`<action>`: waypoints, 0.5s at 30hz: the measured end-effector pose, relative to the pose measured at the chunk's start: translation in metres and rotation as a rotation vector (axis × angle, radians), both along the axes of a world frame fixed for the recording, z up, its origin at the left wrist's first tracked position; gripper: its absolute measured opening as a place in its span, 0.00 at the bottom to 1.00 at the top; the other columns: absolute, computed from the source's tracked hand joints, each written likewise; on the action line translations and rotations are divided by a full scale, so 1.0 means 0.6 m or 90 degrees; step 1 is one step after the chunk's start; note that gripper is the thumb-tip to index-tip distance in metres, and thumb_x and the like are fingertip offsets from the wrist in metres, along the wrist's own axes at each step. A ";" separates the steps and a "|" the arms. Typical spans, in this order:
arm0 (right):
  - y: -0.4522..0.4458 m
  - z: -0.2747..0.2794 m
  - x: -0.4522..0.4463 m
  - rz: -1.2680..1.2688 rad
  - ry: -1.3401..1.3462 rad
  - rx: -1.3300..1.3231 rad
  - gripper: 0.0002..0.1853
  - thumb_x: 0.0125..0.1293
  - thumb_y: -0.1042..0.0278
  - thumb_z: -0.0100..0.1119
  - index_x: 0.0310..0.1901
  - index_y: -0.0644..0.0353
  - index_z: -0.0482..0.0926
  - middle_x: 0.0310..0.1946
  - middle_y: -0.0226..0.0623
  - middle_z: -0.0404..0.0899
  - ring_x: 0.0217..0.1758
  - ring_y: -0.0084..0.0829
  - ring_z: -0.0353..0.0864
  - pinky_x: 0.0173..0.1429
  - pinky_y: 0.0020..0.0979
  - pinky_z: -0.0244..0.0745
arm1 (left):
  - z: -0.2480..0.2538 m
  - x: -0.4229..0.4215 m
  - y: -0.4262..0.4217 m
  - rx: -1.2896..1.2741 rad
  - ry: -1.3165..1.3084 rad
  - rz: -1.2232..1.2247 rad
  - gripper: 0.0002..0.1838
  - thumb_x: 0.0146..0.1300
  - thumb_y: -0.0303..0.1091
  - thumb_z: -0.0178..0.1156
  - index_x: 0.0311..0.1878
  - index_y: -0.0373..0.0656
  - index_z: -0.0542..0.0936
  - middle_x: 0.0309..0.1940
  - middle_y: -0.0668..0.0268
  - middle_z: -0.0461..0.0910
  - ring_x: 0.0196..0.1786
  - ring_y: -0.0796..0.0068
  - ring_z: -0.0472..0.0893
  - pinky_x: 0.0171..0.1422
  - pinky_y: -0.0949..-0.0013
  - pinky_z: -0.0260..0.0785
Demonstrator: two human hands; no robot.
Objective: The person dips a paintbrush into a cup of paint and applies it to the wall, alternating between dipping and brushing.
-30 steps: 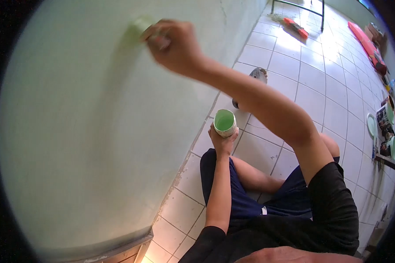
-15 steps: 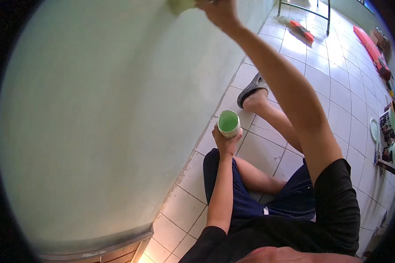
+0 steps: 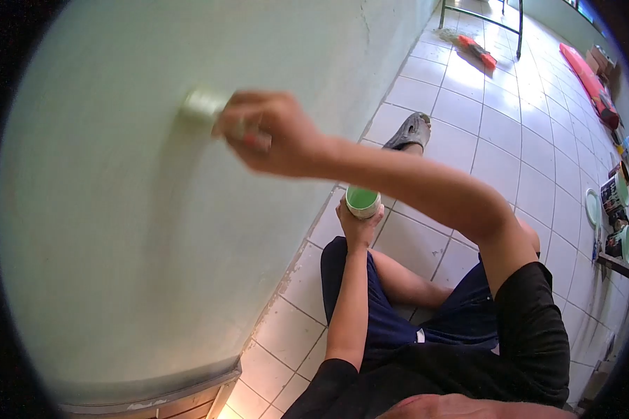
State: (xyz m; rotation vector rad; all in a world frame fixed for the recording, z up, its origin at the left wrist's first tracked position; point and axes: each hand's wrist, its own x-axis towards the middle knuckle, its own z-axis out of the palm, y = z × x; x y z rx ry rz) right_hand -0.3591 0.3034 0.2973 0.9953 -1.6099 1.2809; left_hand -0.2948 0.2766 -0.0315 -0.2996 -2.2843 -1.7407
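Observation:
My right hand (image 3: 269,133) is closed around the handle of a brush (image 3: 206,105), blurred by motion. The brush's pale green bristles lie against or very near the light green wall (image 3: 105,209). Lower down, my left hand (image 3: 358,223) grips a white cup (image 3: 363,202) with green paint inside. The cup is upright over the tiled floor, beside the wall's foot, and my right forearm hides part of its far rim.
Paint cans (image 3: 616,195) and a round lid (image 3: 593,204) are at the right. An orange object (image 3: 477,52) lies on the tiles near a metal-legged frame (image 3: 519,28). My shoe (image 3: 411,133) rests near the wall. A wooden edge (image 3: 189,399) is at lower left.
My right hand and the brush went up out of the top of the view half a second ago and are now lower and further left. My left hand and the cup have barely moved.

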 end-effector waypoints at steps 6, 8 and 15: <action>0.030 -0.051 -0.045 0.115 -0.064 -0.197 0.07 0.68 0.84 0.68 0.40 0.59 0.88 0.39 0.36 0.87 0.43 0.30 0.89 0.48 0.30 0.83 | 0.003 0.003 -0.012 0.042 -0.005 0.009 0.42 0.44 0.39 0.85 0.64 0.43 0.77 0.56 0.58 0.81 0.63 0.50 0.73 0.73 0.48 0.65; 0.097 -0.050 -0.113 0.062 -0.152 -0.238 0.07 0.70 0.84 0.66 0.44 0.61 0.89 0.40 0.36 0.89 0.45 0.25 0.87 0.50 0.28 0.83 | 0.003 0.001 -0.011 0.045 -0.003 -0.002 0.42 0.45 0.40 0.85 0.64 0.43 0.77 0.56 0.58 0.81 0.63 0.50 0.73 0.73 0.48 0.65; 0.300 -0.080 -0.255 -0.366 -0.208 -0.377 0.05 0.64 0.76 0.67 0.39 0.63 0.91 0.35 0.37 0.92 0.33 0.21 0.84 0.41 0.29 0.81 | 0.010 -0.002 -0.008 0.003 0.013 -0.001 0.43 0.45 0.41 0.85 0.65 0.45 0.77 0.56 0.58 0.81 0.63 0.51 0.73 0.72 0.48 0.66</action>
